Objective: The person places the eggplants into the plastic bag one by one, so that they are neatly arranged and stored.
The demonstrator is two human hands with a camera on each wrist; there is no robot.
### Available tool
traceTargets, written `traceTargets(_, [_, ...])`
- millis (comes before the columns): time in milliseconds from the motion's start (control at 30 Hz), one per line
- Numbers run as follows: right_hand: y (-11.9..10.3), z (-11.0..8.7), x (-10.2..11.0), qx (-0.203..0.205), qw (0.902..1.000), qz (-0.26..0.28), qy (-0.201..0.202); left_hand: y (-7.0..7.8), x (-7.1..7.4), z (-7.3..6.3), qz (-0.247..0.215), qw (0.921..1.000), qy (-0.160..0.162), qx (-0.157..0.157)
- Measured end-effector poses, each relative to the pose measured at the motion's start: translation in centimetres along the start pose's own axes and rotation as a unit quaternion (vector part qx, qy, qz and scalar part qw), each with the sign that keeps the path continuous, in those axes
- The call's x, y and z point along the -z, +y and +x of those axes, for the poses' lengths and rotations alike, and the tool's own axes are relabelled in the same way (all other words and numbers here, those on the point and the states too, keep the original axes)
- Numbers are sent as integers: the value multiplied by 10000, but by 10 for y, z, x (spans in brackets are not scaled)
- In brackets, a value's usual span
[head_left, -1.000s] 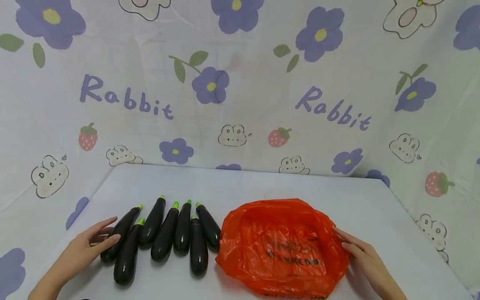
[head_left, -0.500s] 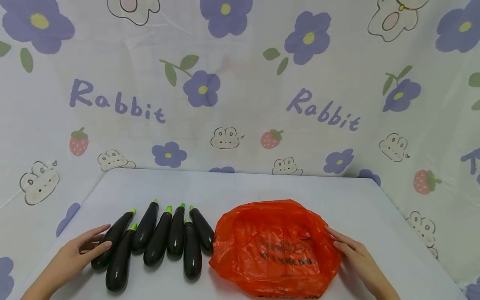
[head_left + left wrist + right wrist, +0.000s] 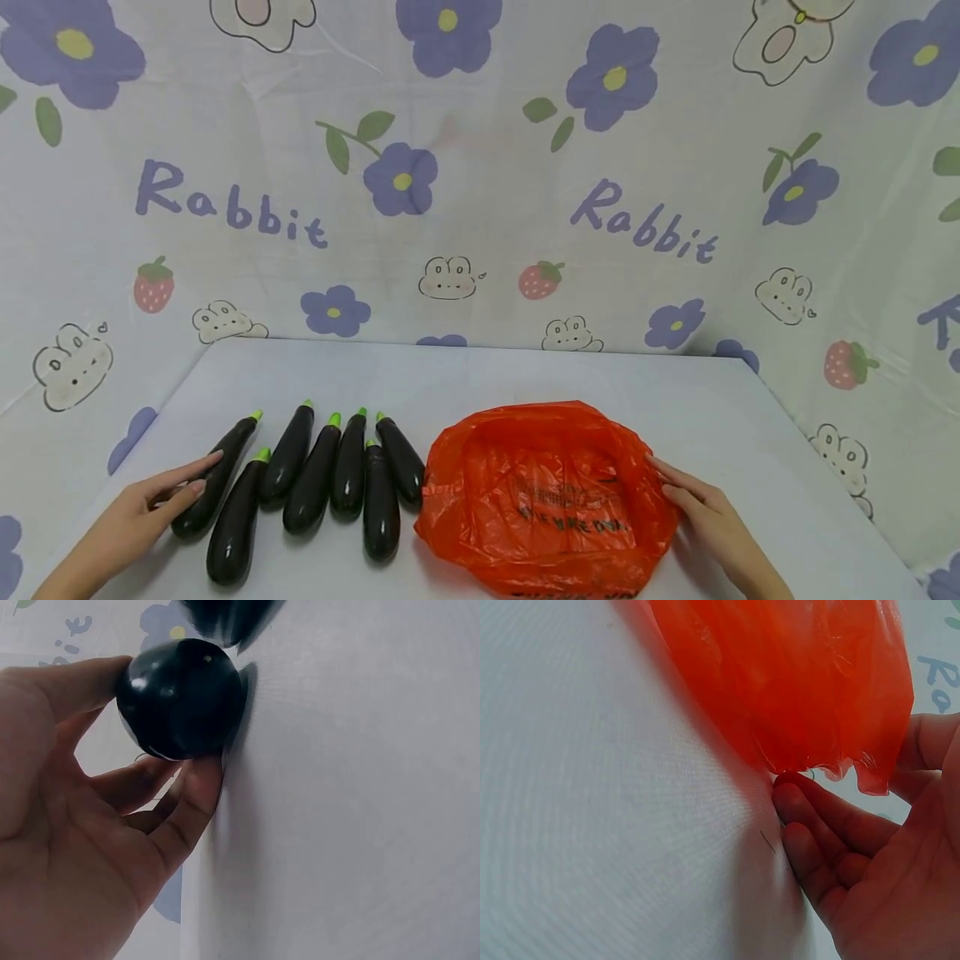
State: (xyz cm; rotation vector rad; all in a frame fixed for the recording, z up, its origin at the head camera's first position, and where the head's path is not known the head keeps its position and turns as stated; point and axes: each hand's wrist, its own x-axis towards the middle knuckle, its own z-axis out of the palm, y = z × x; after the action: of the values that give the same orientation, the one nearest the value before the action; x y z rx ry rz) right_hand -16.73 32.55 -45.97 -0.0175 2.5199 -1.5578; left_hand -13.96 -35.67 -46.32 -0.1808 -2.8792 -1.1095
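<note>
The leftmost eggplant [image 3: 217, 475], dark and glossy with a bright green stem end, lies on the white table. My left hand [image 3: 138, 515] holds it from the left. In the left wrist view the thumb is on one side of the rounded end of this eggplant [image 3: 184, 697], and the fingers [image 3: 187, 802] are on the other. A red plastic bag [image 3: 555, 500] with dark print sits with its wide mouth facing up. At its right edge, my right hand [image 3: 708, 512] touches the plastic with loosely bent fingers. In the right wrist view the fingertips [image 3: 791, 791] meet the bag's lower edge.
Several more eggplants [image 3: 311, 483] lie side by side between the left hand and the bag, stems pointing away. The closest to the bag [image 3: 402, 458] touches or nearly touches it. Behind the white table [image 3: 480, 375] hangs a patterned cloth [image 3: 480, 167].
The left hand's fingers have come onto the leftmost eggplant, which has shifted slightly left, away from its neighbour. The head view has turned a little to the right. The right hand stays at the bag.
</note>
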Motion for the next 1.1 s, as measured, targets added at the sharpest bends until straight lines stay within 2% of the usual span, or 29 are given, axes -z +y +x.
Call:
traceTargets(233, [0, 0, -1, -55, 10000, -7, 28, -6, 0, -2, -84, 9991, 173, -373])
traceTargets(467, [0, 1, -1, -121, 9999, -22, 54, -5, 0, -2, -99, 9990, 120, -413])
traceTargets(633, [1, 0, -2, -115, 9999, -77, 51, -2, 1, -1, -11, 9993, 228, -280])
traceTargets(833, [0, 1, -2, -115, 9999, -39, 68, 1, 1, -1, -162, 9989, 421, -140])
traceTargets(1100, [2, 2, -2, -180, 9998, -42, 113, 7, 2, 1, -973, 9946, 313, 183])
